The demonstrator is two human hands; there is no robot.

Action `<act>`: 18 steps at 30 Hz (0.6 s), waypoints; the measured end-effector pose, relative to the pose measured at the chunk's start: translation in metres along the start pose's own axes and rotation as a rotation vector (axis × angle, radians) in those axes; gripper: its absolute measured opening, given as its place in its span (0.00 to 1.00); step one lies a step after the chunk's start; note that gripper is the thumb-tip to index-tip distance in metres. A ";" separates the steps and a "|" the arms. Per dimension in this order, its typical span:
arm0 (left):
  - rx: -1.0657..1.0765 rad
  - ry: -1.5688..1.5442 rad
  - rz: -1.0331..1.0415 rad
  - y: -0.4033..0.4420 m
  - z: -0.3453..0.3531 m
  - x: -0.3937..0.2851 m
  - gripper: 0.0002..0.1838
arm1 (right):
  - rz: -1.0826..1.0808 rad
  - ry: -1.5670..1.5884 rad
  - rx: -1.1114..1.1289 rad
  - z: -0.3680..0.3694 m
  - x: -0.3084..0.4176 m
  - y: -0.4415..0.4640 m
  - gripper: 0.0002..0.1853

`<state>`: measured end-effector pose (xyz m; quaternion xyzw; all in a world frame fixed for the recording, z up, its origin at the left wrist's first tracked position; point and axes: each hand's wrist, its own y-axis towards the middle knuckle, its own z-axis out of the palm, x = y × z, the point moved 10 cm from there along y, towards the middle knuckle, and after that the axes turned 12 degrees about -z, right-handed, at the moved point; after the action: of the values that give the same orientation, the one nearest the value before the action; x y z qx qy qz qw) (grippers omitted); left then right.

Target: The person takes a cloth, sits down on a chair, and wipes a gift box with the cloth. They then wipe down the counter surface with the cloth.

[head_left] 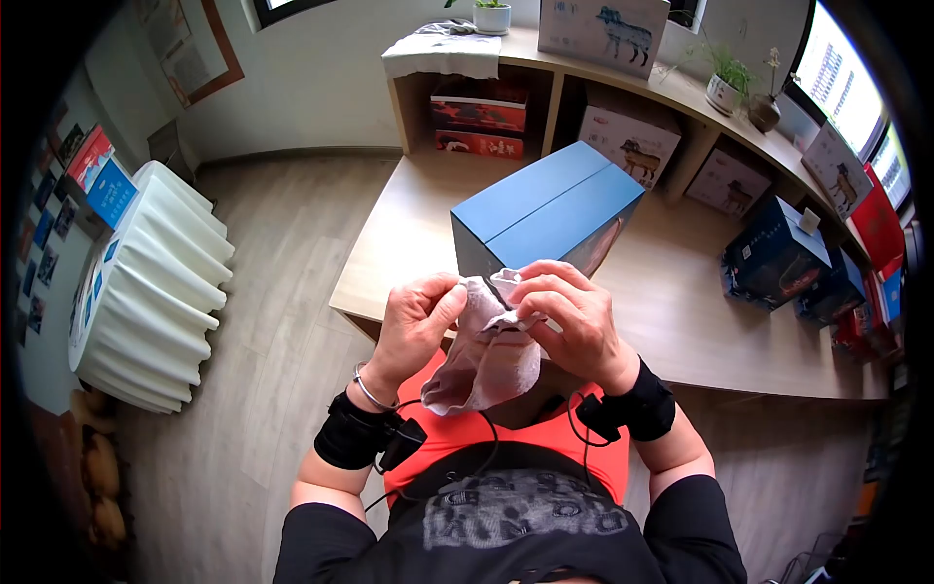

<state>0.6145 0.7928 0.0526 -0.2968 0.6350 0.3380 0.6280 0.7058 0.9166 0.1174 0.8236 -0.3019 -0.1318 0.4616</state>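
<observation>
My left hand (418, 326) pinches the upper left edge of a pale pink sock (482, 375) between thumb and fingers. On the other side, my right hand (574, 316) grips the sock's bunched top edge. The soft fabric hangs down in folds between both hands, above my lap. Just beyond the sock, a large blue box (550, 204) stands on the wooden desk (671, 321). Part of the sock's top is hidden behind my right fingers.
Several dark blue boxes (773, 255) stand on the desk's right side. Behind is a raised shelf (545, 60) with cartons below and potted plants (725, 83) on top. A round table with a white cloth (161, 292) stands left. Cables (491, 433) hang from my wrist bands.
</observation>
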 end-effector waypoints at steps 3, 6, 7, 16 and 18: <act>-0.074 0.040 0.082 0.000 -0.014 0.000 0.10 | -0.002 -0.002 0.070 -0.005 0.001 -0.011 0.09; -0.188 0.139 0.099 -0.003 -0.031 -0.001 0.10 | 0.017 -0.031 0.165 -0.014 0.002 -0.020 0.10; -0.250 0.211 0.115 -0.006 -0.036 -0.006 0.10 | 0.030 -0.039 0.197 -0.015 0.002 -0.025 0.10; -0.306 -0.017 0.149 -0.014 -0.078 -0.004 0.13 | 0.149 0.078 0.370 -0.025 0.006 -0.049 0.09; -0.206 -0.219 0.165 -0.010 -0.078 0.003 0.13 | 0.244 0.253 0.380 -0.011 0.004 -0.061 0.10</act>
<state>0.5755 0.7243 0.0479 -0.2677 0.5469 0.4821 0.6299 0.7368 0.9453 0.0721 0.8630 -0.3581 0.0879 0.3453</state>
